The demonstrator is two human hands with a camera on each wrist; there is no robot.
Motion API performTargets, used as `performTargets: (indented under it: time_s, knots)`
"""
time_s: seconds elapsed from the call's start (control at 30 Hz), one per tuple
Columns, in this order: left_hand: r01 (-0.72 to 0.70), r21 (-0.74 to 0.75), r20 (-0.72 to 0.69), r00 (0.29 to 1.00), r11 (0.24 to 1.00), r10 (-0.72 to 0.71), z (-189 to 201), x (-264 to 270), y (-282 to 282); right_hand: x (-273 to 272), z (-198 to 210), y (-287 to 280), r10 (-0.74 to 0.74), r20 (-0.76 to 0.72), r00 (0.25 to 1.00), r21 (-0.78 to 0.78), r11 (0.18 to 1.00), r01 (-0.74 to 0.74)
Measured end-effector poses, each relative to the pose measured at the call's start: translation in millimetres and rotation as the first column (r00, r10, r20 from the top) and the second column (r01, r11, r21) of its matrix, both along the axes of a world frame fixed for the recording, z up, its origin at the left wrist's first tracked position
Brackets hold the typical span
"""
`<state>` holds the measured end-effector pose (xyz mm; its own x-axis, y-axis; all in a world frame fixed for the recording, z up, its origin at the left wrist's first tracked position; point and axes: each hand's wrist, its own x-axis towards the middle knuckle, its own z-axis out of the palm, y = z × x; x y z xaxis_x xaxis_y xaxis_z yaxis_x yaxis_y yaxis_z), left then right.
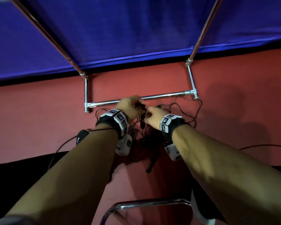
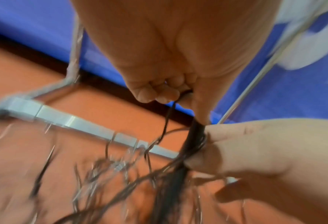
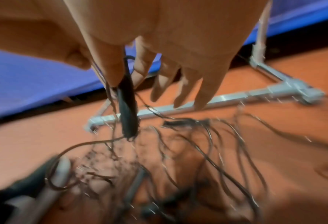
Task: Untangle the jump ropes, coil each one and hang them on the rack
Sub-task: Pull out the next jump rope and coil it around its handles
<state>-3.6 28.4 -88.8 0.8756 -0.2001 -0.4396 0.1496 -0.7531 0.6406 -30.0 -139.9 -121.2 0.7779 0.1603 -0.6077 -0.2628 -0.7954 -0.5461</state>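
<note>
Fingers [image 2: 159, 92] of the left hand [image 1: 128, 107] curl shut, pinching a thin dark cord. Right hand [image 1: 153, 118] pinches a black handle [image 3: 127, 106] between thumb and forefinger, its other fingers loosely spread. Only the right wrist view shows the handle clearly: long axis near upright, lower end pointing down at the floor [image 1: 39, 111], cords wound around it. From the head view both hands meet just in front of a low metal rack bar [image 1: 161, 96], hiding the grip. Tangled jump ropes [image 1: 183, 111] sprawl on the red floor beneath and beside the hands, some touching the bar. Behind stands a blue wall [image 1: 120, 30]. A chrome chair frame [image 1: 149, 203] sits nearest the viewer.
</note>
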Motion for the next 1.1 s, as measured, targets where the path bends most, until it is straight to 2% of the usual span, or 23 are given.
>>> performTargets:
  time_s: [0.17, 0.3, 0.33, 0.43, 0.5, 0.63, 0.7, 0.73, 0.8, 0.83, 0.87, 0.93, 1.0, 1.03, 1.1]
  knots:
    - [-0.080, -0.142, 0.102, 0.990, 0.987, 0.095, 76.3, 9.0, 2.7, 13.8, 68.8, 5.5, -0.093, 0.112, 0.989, 0.094, 0.992, 0.082]
    - [-0.064, -0.148, 0.212, 0.973, 0.987, 0.095, 129.6, 11.3, 5.1, 26.9, 121.6, 10.1, -0.050, 0.160, 0.986, -0.117, 0.991, 0.069]
    - [-0.054, -0.162, 0.229, 0.969, 0.985, 0.091, 144.2, 9.4, 4.8, 27.9, 136.2, 13.1, -0.047, 0.185, 0.982, -0.125, 0.990, 0.070]
    - [-0.043, -0.302, 0.273, 0.953, 0.952, 0.130, 187.1, 5.4, 1.3, 29.4, 185.1, 16.2, -0.064, 0.291, 0.955, 0.064, 0.997, 0.047]
    - [-0.070, -0.393, 0.299, 0.933, 0.917, 0.199, 215.9, 3.7, 0.1, 29.1, 221.3, 14.1, -0.076, 0.375, 0.924, 0.099, 0.994, 0.042]
    - [-0.176, -0.487, 0.267, 0.903, 0.856, 0.338, 261.9, 1.6, 1.3, 22.3, 283.9, 10.0, -0.280, 0.509, 0.814, 0.259, 0.952, 0.165]
    - [-0.155, -0.577, 0.157, 0.943, 0.802, 0.295, 275.8, -3.1, 2.5, 20.0, 312.3, 10.9, -0.430, 0.504, 0.749, 0.416, 0.881, 0.225]
    - [-0.111, -0.571, 0.133, 0.965, 0.813, 0.225, 280.8, -6.4, 3.1, 20.8, 327.4, 10.8, -0.542, 0.456, 0.706, 0.541, 0.799, 0.264]
    - [0.035, -0.410, 0.141, 0.990, 0.912, 0.026, 275.5, -16.1, 9.1, 23.7, 351.2, 7.6, -0.745, 0.283, 0.604, 0.774, 0.549, 0.315]
    - [0.112, -0.315, 0.140, 0.988, 0.943, -0.070, 267.1, -20.7, 13.4, 24.9, 361.5, 3.2, -0.793, 0.224, 0.567, 0.827, 0.462, 0.321]
    - [0.157, -0.268, 0.146, 0.982, 0.951, -0.121, 260.6, -23.4, 17.7, 26.4, 370.4, -1.0, -0.814, 0.203, 0.544, 0.846, 0.425, 0.321]
    - [0.107, -0.350, 0.152, 0.987, 0.931, -0.056, 256.3, -28.5, 21.3, 24.0, 375.5, -8.0, -0.817, 0.240, 0.524, 0.812, 0.465, 0.354]
    - [-0.055, -0.550, 0.085, 0.989, 0.834, 0.121, 269.2, -31.8, 19.3, 17.9, 360.3, -12.3, -0.777, 0.297, 0.556, 0.708, 0.569, 0.417]
    - [-0.121, -0.646, 0.052, 0.978, 0.754, 0.201, 279.2, -31.7, 17.4, 12.4, 347.8, -12.9, -0.740, 0.294, 0.605, 0.646, 0.620, 0.444]
    - [-0.194, -0.799, -0.002, 0.948, 0.569, 0.320, 299.7, -28.2, 12.6, 1.1, 320.6, -11.1, -0.618, 0.198, 0.761, 0.558, 0.709, 0.431]
